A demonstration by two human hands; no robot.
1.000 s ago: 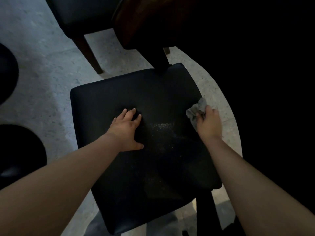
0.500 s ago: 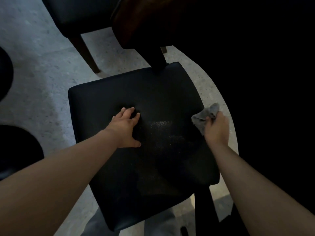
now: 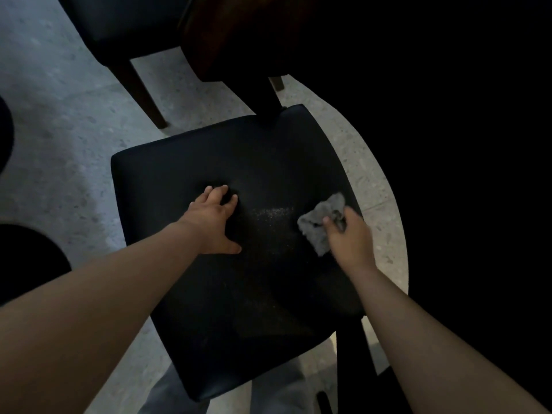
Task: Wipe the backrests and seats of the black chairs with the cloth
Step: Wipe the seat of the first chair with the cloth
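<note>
The black padded chair seat (image 3: 209, 309) is still braced by the left hand (image 3: 213, 224), laid flat with fingers spread. The crumpled grey cloth (image 3: 319, 231), gripped by the curled right hand (image 3: 351, 239), has been drawn inward from the seat's right edge toward the dusty patch (image 3: 270, 213). Seat wiping is judged underway.

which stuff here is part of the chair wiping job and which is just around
In the job: black padded chair seat, under the left hand; crumpled grey cloth, gripped by the right hand; second black chair beyond.
Just around: dark brown wooden table; speckled grey stone floor.
</note>
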